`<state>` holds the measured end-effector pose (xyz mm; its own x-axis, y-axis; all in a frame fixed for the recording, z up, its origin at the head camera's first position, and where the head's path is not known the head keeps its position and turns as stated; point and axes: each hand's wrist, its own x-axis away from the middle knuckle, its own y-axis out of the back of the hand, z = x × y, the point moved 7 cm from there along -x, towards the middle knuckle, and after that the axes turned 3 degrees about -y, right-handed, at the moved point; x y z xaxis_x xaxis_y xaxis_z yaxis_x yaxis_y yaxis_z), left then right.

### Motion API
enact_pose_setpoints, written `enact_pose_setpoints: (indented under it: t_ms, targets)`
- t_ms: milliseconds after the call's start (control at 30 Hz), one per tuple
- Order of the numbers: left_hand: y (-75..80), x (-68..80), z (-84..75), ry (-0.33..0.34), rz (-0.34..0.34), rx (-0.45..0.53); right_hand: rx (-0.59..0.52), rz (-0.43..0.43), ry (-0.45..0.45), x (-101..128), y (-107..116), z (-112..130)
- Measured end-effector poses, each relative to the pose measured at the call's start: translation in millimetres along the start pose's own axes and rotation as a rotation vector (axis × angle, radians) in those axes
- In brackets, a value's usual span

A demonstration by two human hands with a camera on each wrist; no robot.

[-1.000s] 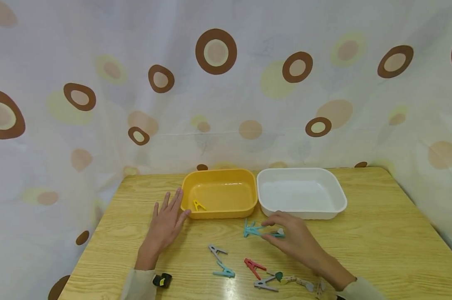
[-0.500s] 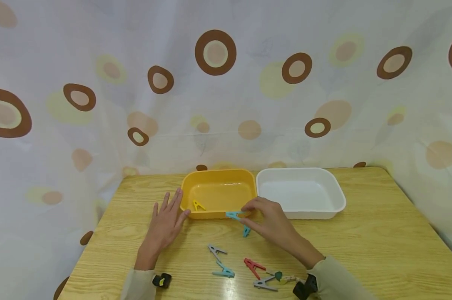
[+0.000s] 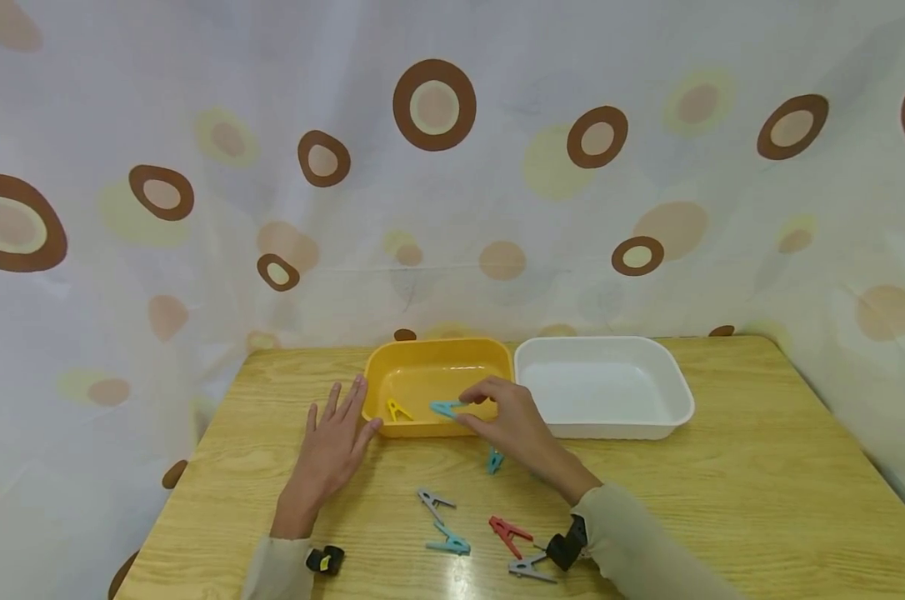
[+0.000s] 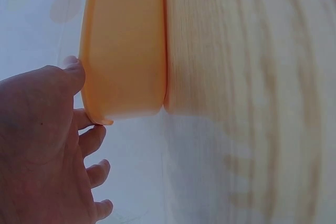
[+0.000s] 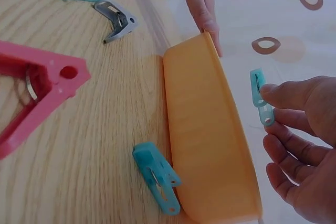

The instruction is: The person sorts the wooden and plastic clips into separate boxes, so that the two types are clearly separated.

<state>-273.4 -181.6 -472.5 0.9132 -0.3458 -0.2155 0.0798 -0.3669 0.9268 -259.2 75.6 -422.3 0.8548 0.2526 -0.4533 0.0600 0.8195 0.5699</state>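
Observation:
My right hand (image 3: 514,421) pinches a light blue clothespin (image 3: 445,407) between thumb and fingers, over the front part of the yellow-orange tray (image 3: 452,430). In the right wrist view the same clothespin (image 5: 257,87) hangs above the tray's rim. A yellow clothespin (image 3: 397,410) lies inside the tray at the left. My left hand (image 3: 331,454), fingers extended, rests against the tray's left front corner; the left wrist view shows the thumb (image 4: 74,74) at its rim. Another blue clothespin (image 3: 494,461) is on the table just in front of the tray, partly beneath my right hand.
A white tray (image 3: 604,430) stands right beside the yellow-orange one. Nearer on the wooden table lie a grey clothespin (image 3: 433,502), a blue one (image 3: 451,542), a red one (image 3: 508,532) and another grey one (image 3: 529,569). My right forearm hides the area beyond them. A patterned curtain (image 3: 452,208) hangs behind.
My right hand has picked up a blue clothespin from the table and carried it left and away from me, over the yellow-orange tray. The left hand has stayed at the corner.

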Motion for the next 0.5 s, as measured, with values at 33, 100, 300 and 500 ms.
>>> enact_pose_setpoints:
  t_ms: [33,100,300,500]
  targets:
    - [-0.4,0.3,0.3,0.002,0.002,0.000,0.000,-0.002,-0.005,-2,-2,0]
    - [-1.3,0.6,1.1,0.004,0.002,-0.002,-0.003,-0.004,-0.024,-6,-6,-2]
    - [-2.8,2.2,1.1,0.003,-0.001,-0.004,0.012,0.010,-0.085,-18,-19,-5]
    - [-1.7,2.7,-0.8,-0.007,-0.017,-0.009,0.033,0.021,-0.144,-28,-30,-8]
